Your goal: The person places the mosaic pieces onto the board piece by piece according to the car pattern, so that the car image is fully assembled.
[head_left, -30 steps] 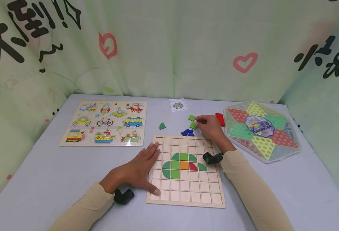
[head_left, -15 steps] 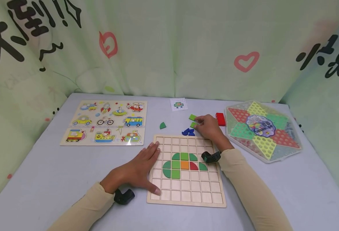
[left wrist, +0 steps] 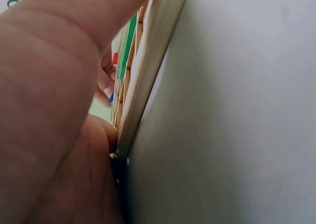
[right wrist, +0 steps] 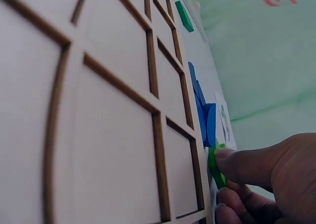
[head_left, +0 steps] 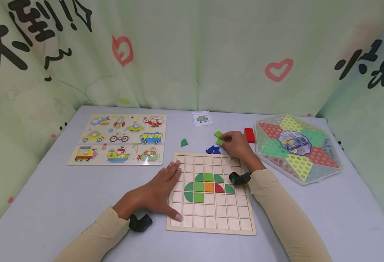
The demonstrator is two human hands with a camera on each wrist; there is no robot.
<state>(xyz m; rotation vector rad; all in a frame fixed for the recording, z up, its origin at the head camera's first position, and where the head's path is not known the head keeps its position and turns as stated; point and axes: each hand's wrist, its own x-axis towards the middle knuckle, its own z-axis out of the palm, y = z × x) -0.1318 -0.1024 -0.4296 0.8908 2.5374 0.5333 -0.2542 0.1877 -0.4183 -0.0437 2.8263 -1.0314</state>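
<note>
A square wooden grid board [head_left: 217,221] lies on the table. Several green tiles, an orange square [head_left: 209,187] and a red-and-white tile [head_left: 219,188] sit in its cells. My left hand [head_left: 156,189] rests spread along the board's left edge, thumb near the lower corner. Beyond the far edge, my right hand [head_left: 236,143] pinches a light green square tile [right wrist: 215,165] between thumb and fingers, which partly hide it. Another light green square [head_left: 218,134] lies just behind that one. Blue tiles [head_left: 213,149] are clustered nearer the board.
A dark green quarter-round tile [head_left: 184,142] and a small picture card [head_left: 202,118] lie behind the board. Red tiles [head_left: 249,135] are right of my right hand, beside a hexagonal plastic game box [head_left: 298,147]. On the left lies a vehicle puzzle board [head_left: 120,140].
My right hand has shifted slightly left onto the nearer light green square, and its fingers now cover part of it. The left hand and the board's tiles stay as they were.
</note>
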